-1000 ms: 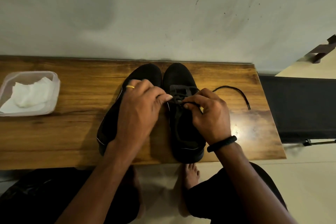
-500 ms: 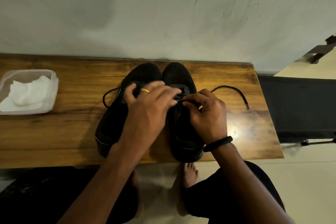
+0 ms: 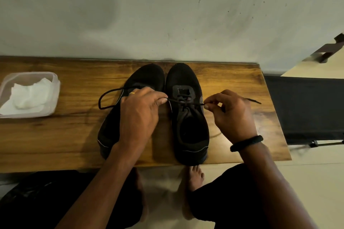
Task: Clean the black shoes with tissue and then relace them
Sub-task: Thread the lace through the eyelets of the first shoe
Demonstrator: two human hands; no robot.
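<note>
- Well, left hand (image 3: 138, 117) and right hand (image 3: 230, 113) each pinch one lace (image 3: 175, 100) end
- Pull both sides evenly so the crossing seats flat on the shoe (image 3: 186, 80)

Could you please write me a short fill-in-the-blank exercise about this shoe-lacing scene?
1. The left hand and the right hand each pinch the black lace of the shoe on the person's ____ side.
2. The yellow ring is worn on the ____ hand.
3. The tissue in the clear container is ____ in colour.
Missing words: right; left; white.
</note>
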